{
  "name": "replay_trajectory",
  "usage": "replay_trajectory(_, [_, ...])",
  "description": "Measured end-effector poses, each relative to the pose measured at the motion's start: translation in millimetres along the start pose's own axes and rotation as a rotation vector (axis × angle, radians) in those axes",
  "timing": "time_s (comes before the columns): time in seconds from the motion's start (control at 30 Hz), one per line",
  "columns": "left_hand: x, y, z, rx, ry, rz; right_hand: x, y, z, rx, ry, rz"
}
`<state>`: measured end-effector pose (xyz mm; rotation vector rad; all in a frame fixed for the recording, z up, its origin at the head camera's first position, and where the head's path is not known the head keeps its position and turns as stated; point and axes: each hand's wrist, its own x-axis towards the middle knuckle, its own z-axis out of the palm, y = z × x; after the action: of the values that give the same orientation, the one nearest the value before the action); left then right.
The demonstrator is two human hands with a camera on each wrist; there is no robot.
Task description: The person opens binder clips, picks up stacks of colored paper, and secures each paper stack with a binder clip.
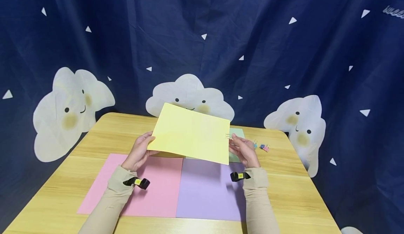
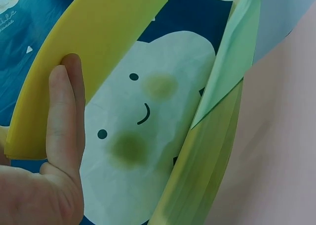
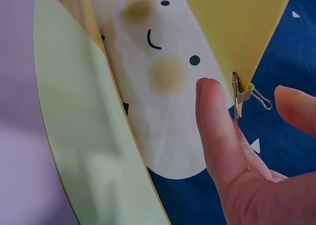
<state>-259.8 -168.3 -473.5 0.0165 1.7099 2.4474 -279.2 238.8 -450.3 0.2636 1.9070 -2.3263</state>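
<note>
A yellow sheet of paper (image 1: 192, 132) is held up tilted above the table. My left hand (image 1: 139, 152) pinches its lower left corner, thumb in front and straight fingers (image 2: 65, 111) behind. On the right edge sits a small binder clip (image 3: 244, 93) with its silver wire handles spread to both sides. My right hand (image 1: 245, 152) is right by this clip. In the right wrist view, its thumb and index finger (image 3: 217, 121) stand apart on either side of the clip, with a gap showing around the handles.
Flat on the table (image 1: 284, 192) lie a pink sheet (image 1: 151, 192), a purple sheet (image 1: 208, 192) beside it, and a green sheet (image 1: 237, 132) behind, partly hidden by the yellow one. Several small coloured clips (image 1: 266, 148) lie at the right. A dark blue curtain (image 1: 202, 59) hangs behind.
</note>
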Motion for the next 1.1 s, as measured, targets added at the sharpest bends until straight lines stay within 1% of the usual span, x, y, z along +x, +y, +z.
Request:
replay_trajectory(0.13, [0.0, -0.2, -1.0, 0.003, -0.002, 0.005, 0.0, 2.4, 0.3, -0.002, -0.043, -0.001])
replay_trajectory(0.37, [0.3, -0.2, -0.3, 0.002, 0.02, 0.009, 0.8, 6.1, 4.2, 0.022, -0.162, 0.011])
replay_trajectory(0.53, [0.6, -0.2, -0.2, -0.005, 0.027, 0.012, -1.4, 6.3, 6.7, 0.011, -0.218, 0.021])
replay_trajectory(0.63, [0.4, -0.3, -0.6, -0.007, 0.019, 0.013, -2.6, 6.1, 8.7, 0.003, -0.241, 0.024])
replay_trajectory(1.0, [-0.3, 0.7, -0.5, -0.009, 0.016, 0.012, -2.1, 6.1, 14.1, 0.027, -0.201, 0.039])
replay_trajectory(1.1, [-0.4, 0.7, 0.1, -0.007, 0.016, 0.017, -1.8, 6.2, 14.8, 0.024, -0.177, 0.043])
